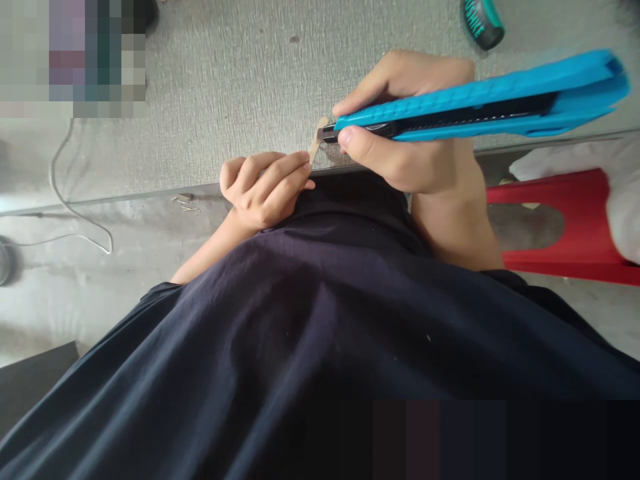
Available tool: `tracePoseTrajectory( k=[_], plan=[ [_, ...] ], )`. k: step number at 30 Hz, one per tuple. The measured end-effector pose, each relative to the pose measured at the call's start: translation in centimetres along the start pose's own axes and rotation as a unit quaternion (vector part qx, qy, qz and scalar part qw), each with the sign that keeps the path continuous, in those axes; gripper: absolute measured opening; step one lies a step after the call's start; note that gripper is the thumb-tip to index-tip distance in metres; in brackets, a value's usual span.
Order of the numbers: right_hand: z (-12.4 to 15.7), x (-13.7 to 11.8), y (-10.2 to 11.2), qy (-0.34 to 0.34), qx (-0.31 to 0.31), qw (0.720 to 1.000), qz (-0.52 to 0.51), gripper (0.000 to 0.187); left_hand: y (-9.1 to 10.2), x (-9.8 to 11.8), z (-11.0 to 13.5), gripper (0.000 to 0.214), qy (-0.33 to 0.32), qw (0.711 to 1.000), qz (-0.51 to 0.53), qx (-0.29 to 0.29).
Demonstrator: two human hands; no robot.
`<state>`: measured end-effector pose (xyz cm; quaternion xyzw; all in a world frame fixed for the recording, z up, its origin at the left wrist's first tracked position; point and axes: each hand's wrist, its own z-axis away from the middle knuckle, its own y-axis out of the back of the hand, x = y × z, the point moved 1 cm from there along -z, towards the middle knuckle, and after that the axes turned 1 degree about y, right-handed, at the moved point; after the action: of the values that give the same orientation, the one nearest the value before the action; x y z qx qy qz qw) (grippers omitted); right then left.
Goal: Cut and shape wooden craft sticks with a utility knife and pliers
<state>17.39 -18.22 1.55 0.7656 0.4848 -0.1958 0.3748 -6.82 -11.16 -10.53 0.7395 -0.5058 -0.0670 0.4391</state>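
Note:
My left hand (265, 190) is closed in a pinch on a small wooden stick (316, 141) that points up and away from my body. My right hand (410, 127) grips a long blue utility knife (480, 107). Its short blade tip (324, 133) touches the upper end of the stick. Both hands hover over the near edge of a grey table (225, 87), just above my dark shirt (310, 320).
Small wood shavings (186, 203) lie on the floor by the table edge. A white cable (65, 193) trails down at the left. A red plastic stool (565, 227) stands at the right. A teal and black object (483, 23) rests on the table's far side.

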Motion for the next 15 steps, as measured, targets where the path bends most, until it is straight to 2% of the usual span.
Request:
tracePoseTrajectory(
  k=[3, 10, 15],
  plan=[
    [-0.02, -0.08, 0.0, 0.006, 0.003, 1.0, -0.003, 0.014, -0.06, -0.11, 0.07, 0.047, 0.008, 0.999, 0.02, -0.026],
    [0.14, -0.27, -0.11, 0.014, 0.007, 1.0, 0.011, 0.013, -0.22, -0.02, 0.09, 0.05, 0.004, 1.0, 0.0, 0.004],
    [-0.17, -0.22, -0.14, 0.027, 0.004, 0.999, 0.026, 0.013, 0.1, 0.67, -0.63, 0.056, 0.033, 0.999, 0.026, -0.027]
  ],
)
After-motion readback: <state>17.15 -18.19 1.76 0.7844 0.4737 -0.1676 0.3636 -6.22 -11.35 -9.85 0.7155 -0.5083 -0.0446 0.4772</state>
